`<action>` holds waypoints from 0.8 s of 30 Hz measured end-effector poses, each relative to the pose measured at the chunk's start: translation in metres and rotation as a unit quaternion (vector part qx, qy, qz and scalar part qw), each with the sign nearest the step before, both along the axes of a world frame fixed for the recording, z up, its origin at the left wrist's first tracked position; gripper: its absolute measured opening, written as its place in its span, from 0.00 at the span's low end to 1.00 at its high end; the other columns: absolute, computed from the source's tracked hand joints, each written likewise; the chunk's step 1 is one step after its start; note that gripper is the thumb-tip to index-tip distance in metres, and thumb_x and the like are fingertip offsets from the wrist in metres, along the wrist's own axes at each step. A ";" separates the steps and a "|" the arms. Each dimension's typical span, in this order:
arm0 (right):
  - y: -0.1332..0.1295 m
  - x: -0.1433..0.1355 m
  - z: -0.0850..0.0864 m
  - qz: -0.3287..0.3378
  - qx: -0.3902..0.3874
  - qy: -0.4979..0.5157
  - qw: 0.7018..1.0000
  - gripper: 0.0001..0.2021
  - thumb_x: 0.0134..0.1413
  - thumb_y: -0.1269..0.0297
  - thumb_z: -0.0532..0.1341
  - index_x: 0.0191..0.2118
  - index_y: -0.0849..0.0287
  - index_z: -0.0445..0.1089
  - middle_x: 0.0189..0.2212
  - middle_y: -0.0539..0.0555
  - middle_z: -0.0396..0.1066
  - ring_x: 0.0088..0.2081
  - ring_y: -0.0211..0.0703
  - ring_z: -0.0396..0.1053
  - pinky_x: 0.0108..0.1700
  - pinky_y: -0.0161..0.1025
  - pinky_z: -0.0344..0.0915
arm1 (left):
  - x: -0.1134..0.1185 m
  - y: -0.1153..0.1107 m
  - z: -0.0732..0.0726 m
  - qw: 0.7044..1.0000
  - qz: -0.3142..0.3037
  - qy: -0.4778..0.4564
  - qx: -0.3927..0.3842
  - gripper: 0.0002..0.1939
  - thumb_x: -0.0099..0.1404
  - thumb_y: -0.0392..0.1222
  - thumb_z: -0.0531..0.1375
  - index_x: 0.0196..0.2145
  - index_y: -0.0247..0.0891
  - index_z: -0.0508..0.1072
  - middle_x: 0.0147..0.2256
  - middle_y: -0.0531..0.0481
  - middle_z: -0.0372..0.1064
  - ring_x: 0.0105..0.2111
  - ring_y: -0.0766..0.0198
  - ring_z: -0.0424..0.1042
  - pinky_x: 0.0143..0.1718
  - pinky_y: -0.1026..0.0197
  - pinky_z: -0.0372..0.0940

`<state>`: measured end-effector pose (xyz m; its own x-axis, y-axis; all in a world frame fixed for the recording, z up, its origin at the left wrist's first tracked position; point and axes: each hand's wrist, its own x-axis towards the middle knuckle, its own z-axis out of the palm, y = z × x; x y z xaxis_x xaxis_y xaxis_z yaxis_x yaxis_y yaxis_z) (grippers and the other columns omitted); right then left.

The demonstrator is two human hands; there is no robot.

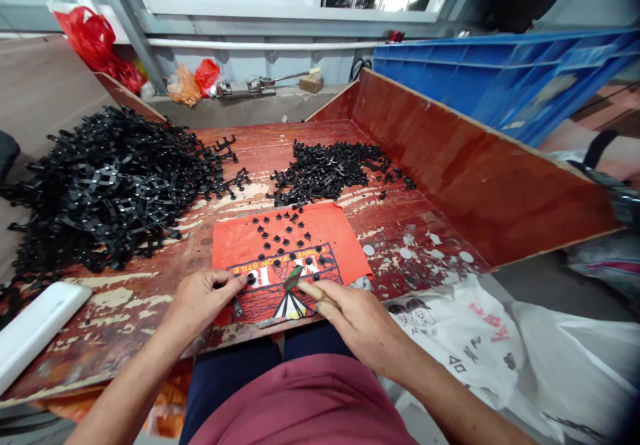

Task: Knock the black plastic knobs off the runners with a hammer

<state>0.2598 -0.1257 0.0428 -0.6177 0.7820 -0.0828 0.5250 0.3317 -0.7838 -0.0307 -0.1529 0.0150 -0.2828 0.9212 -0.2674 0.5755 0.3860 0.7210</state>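
Observation:
My left hand is closed in a pinch at the left edge of an orange printed cloth, with a small black round part at its fingertips. In my right hand is a small knife-like tool; its tan handle lies in my fingers and its dark, greenish blade points up and left over the cloth. Several black knob-like parts stand spread across the cloth. Near my left fingers a black cylindrical piece lies on the cloth's lower left.
A big heap of linked black plastic pieces fills the table's left side. Behind the cloth lies a smaller black pile. A wooden board walls the right side, with a blue crate beyond. A white slab-like object lies front left.

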 end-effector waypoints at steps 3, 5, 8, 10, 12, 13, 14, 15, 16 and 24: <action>0.000 -0.003 0.002 0.001 0.012 -0.007 1.000 0.18 0.71 0.64 0.51 0.61 0.45 0.67 0.45 0.50 0.76 0.43 0.44 0.74 0.44 0.36 0.66 | -0.002 0.000 0.001 1.000 -0.023 0.015 -0.001 0.22 0.54 0.59 0.62 0.16 0.39 0.74 0.17 0.54 0.68 0.23 0.60 0.66 0.25 0.64 0.51; 0.002 -0.006 0.004 0.003 0.019 -0.016 1.000 0.18 0.71 0.65 0.51 0.61 0.46 0.67 0.46 0.51 0.76 0.43 0.44 0.74 0.43 0.36 0.66 | -0.004 0.000 0.000 1.000 -0.026 0.014 0.003 0.22 0.54 0.58 0.63 0.15 0.39 0.74 0.17 0.54 0.67 0.23 0.61 0.66 0.25 0.64 0.51; 0.005 -0.010 0.007 0.003 0.027 -0.038 0.999 0.19 0.71 0.66 0.51 0.62 0.49 0.66 0.45 0.52 0.76 0.42 0.43 0.74 0.42 0.36 0.66 | -0.005 0.000 -0.001 1.000 -0.021 -0.004 0.006 0.21 0.54 0.58 0.63 0.17 0.38 0.75 0.19 0.53 0.69 0.24 0.61 0.67 0.26 0.64 0.52; 0.006 -0.011 0.008 0.005 0.033 -0.047 0.998 0.19 0.70 0.66 0.51 0.62 0.49 0.66 0.45 0.53 0.77 0.42 0.44 0.74 0.41 0.36 0.66 | -0.006 -0.001 -0.002 1.000 -0.019 -0.021 0.013 0.21 0.55 0.58 0.63 0.18 0.38 0.76 0.20 0.52 0.71 0.25 0.60 0.67 0.26 0.64 0.54; 0.007 -0.011 0.008 0.007 0.042 -0.047 0.998 0.19 0.70 0.66 0.51 0.62 0.49 0.66 0.45 0.53 0.77 0.42 0.44 0.74 0.42 0.36 0.66 | -0.007 -0.002 -0.002 0.999 -0.021 -0.033 0.023 0.21 0.56 0.57 0.63 0.18 0.38 0.75 0.20 0.52 0.71 0.24 0.61 0.67 0.26 0.64 0.54; 0.006 -0.011 0.007 0.009 0.047 -0.046 0.998 0.19 0.71 0.66 0.51 0.62 0.49 0.66 0.45 0.53 0.77 0.42 0.44 0.74 0.42 0.36 0.66 | -0.007 -0.002 -0.002 0.999 -0.021 -0.037 0.026 0.21 0.56 0.57 0.63 0.18 0.38 0.75 0.20 0.52 0.71 0.24 0.61 0.67 0.26 0.64 0.55; 0.006 -0.011 0.007 0.010 0.052 -0.046 0.998 0.19 0.70 0.66 0.51 0.62 0.49 0.66 0.45 0.53 0.77 0.42 0.44 0.75 0.42 0.36 0.67 | -0.007 -0.003 -0.003 0.999 -0.020 -0.039 0.026 0.21 0.56 0.57 0.63 0.17 0.38 0.75 0.19 0.52 0.70 0.24 0.61 0.67 0.26 0.64 0.55; 0.006 -0.011 0.006 0.011 0.056 -0.047 0.997 0.19 0.70 0.67 0.51 0.62 0.49 0.66 0.45 0.53 0.77 0.42 0.44 0.75 0.42 0.36 0.67 | -0.006 -0.003 -0.003 0.999 -0.018 -0.037 0.024 0.20 0.56 0.57 0.63 0.18 0.38 0.75 0.19 0.52 0.70 0.24 0.61 0.67 0.26 0.64 0.55; 0.005 -0.011 0.006 0.012 0.058 -0.050 0.997 0.19 0.70 0.67 0.52 0.62 0.49 0.66 0.44 0.53 0.77 0.42 0.44 0.75 0.43 0.36 0.67 | -0.006 -0.003 -0.003 0.999 -0.016 -0.032 0.021 0.20 0.56 0.57 0.63 0.18 0.38 0.75 0.19 0.52 0.70 0.24 0.60 0.68 0.26 0.64 0.55; 0.008 -0.020 0.009 0.039 0.086 -0.031 0.995 0.21 0.71 0.68 0.52 0.65 0.46 0.61 0.54 0.51 0.73 0.50 0.44 0.73 0.51 0.39 0.69 | -0.005 -0.003 -0.002 0.997 -0.049 0.062 -0.002 0.23 0.57 0.61 0.60 0.21 0.39 0.78 0.20 0.53 0.72 0.26 0.59 0.69 0.27 0.64 0.56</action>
